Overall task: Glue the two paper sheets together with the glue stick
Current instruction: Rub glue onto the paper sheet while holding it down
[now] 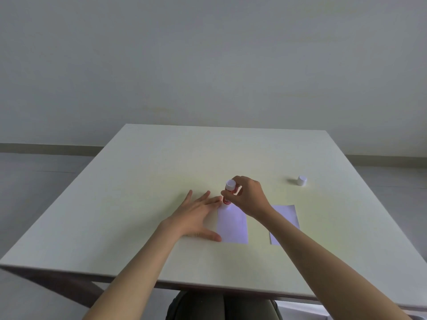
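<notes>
**Glue stick tip down on the left sheet**

The right hand has its fingers wrapped round the glue stick, gripping the red barrel near its upper half. The stick stands close to upright, leaning slightly away from the camera, long axis running from the white knob at the top down to the tip, which points at the far edge of the left paper sheet. The tip looks to be touching the paper, though the contact spot is small and washed out, so it is hard to be sure. The label on the barrel is too blurred to read.

The left hand lies flat on the bench, fingers spread wide and holding nothing; the fingertips reach the sheet's far left corner beside the stick, and the thumb rests at its near left edge.

The right paper sheet lies apart from the first, to its right, flat on the bench, long side running away from the camera. The right forearm crosses over it and hides its near portion and part of its left side.

The white cap sits alone near the far right of the bench, well apart from both sheets. Which end faces up cannot be told.
</notes>
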A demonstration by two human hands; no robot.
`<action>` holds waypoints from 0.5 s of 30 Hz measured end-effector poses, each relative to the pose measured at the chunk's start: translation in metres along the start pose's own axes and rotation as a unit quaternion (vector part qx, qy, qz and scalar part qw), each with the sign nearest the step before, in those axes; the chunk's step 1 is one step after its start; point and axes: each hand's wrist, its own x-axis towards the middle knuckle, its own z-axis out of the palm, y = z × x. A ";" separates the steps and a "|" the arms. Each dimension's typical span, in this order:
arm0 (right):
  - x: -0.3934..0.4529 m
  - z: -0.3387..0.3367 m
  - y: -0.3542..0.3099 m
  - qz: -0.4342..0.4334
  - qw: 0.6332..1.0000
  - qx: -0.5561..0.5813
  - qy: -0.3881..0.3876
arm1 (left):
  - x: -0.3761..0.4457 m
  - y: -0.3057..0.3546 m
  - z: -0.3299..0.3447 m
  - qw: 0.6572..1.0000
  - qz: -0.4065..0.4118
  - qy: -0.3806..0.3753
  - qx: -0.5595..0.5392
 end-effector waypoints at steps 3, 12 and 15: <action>0.000 0.003 -0.001 0.001 1.000 0.015 -0.013 | 0.000 0.000 0.000 1.000 0.015 0.012 0.025; -0.006 0.003 0.004 -0.003 1.000 0.022 -0.010 | 0.001 -0.003 0.002 0.997 0.064 0.028 -0.027; -0.009 0.004 0.005 0.003 1.000 0.030 -0.002 | 0.001 -0.005 0.005 0.997 0.061 0.011 -0.052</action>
